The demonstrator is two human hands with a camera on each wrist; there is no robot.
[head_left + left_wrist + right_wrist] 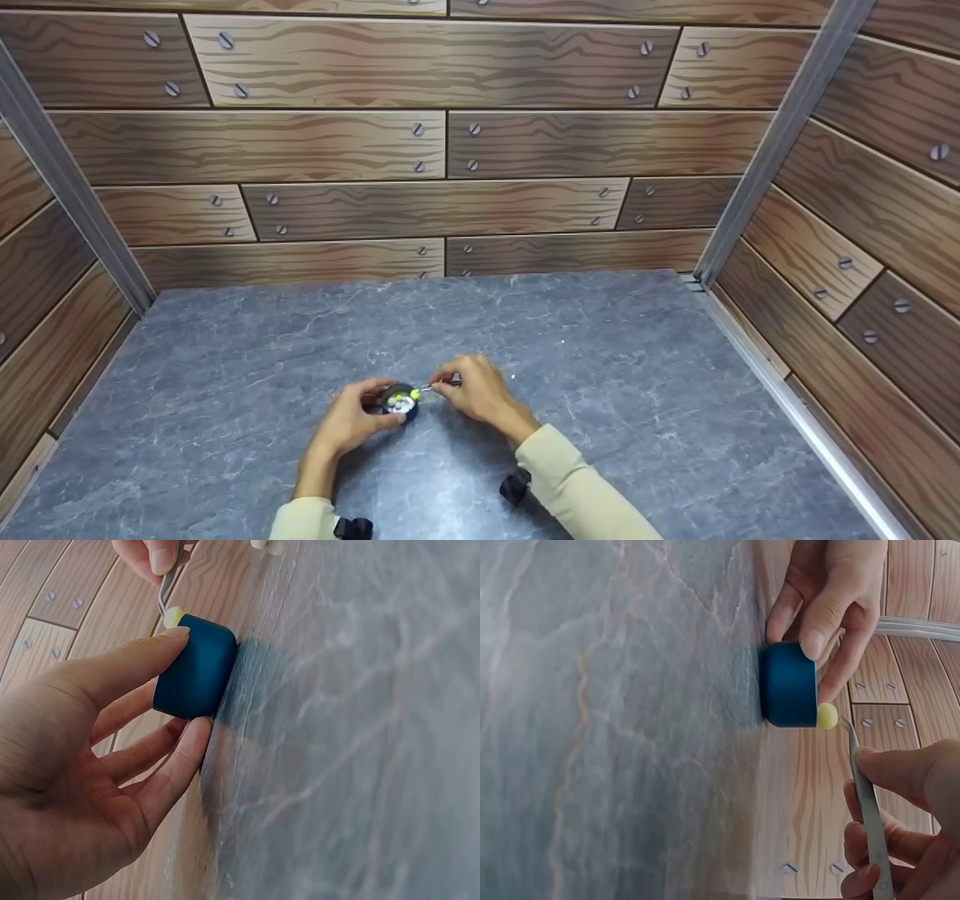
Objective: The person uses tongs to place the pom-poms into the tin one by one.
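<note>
My left hand holds a small blue round container by its sides, thumb on one side and fingers on the other. The container stands upright on the tabletop. Several small pale and yellow balls lie inside it, seen from above in the head view. My right hand grips metal tweezers with a bent tip. At that tip a yellow ball is at the container's rim, on the side toward the right hand. Whether the tweezers still pinch the ball, I cannot tell.
The grey marbled tabletop is bounded by wood-patterned walls at the back and sides. Metal strips run up the corners. Pale balls lie on the surface at the top of the left wrist view.
</note>
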